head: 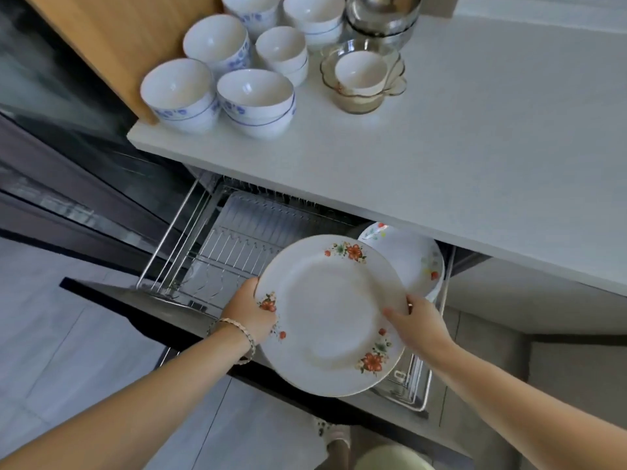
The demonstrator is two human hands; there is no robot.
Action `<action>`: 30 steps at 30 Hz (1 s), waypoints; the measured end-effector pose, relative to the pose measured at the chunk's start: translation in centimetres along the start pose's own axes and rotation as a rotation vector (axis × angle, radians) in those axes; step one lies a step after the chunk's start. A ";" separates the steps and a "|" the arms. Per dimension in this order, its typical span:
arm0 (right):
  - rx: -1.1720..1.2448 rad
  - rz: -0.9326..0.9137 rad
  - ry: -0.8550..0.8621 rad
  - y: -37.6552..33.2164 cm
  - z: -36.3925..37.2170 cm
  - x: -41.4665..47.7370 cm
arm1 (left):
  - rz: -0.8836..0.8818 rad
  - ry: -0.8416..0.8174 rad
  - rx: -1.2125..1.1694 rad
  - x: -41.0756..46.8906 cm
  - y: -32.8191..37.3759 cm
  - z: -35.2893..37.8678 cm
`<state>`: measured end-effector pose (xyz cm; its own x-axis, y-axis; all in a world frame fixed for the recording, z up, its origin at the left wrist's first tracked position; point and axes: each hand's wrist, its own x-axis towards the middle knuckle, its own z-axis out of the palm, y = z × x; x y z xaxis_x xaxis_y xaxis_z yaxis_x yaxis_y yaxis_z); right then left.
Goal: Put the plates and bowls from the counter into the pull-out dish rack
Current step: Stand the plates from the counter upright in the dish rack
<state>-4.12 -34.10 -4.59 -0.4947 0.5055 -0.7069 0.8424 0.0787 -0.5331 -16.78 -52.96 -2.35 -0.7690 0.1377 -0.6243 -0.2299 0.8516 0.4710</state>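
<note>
At lower centre the left hand (249, 313) grips the left rim of a round, glossy white plate (329, 313) printed with orange flowers. The right hand (419, 320) pinches its right rim, thumb on the face. The plate hangs tilted over the wire dish rack (244, 232), where similar plates (410, 259) stand at right. Beyond, the smooth white bench (475, 157) carries stacked blue-banded porcelain bowls (217, 93), a scalloped glass bowl (359, 103) and steel bowls (383, 18).

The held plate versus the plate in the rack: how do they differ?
The held plate is gripped by the left hand and right hand; the racked plate stands untouched at the right end of the dish rack. The held plate has orange-red flower sprays; the racked plate has smaller mixed-colour motifs. Both are white and round.
</note>
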 end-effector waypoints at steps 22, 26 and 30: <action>0.582 0.479 0.043 -3.1 20.3 19.7 | -0.052 -0.113 0.292 32.0 -6.2 0.1; 0.687 0.555 0.203 -2.7 22.8 22.8 | 0.040 -0.147 0.323 36.3 -5.5 2.0; 0.708 0.568 0.386 -3.0 24.1 24.2 | 0.110 -0.173 0.307 39.2 -3.9 3.9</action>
<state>-23.80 -42.76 -31.28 0.1536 0.5649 -0.8107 0.5481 -0.7314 -0.4058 -43.68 -48.91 -31.04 -0.6608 0.2984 -0.6887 0.0585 0.9353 0.3491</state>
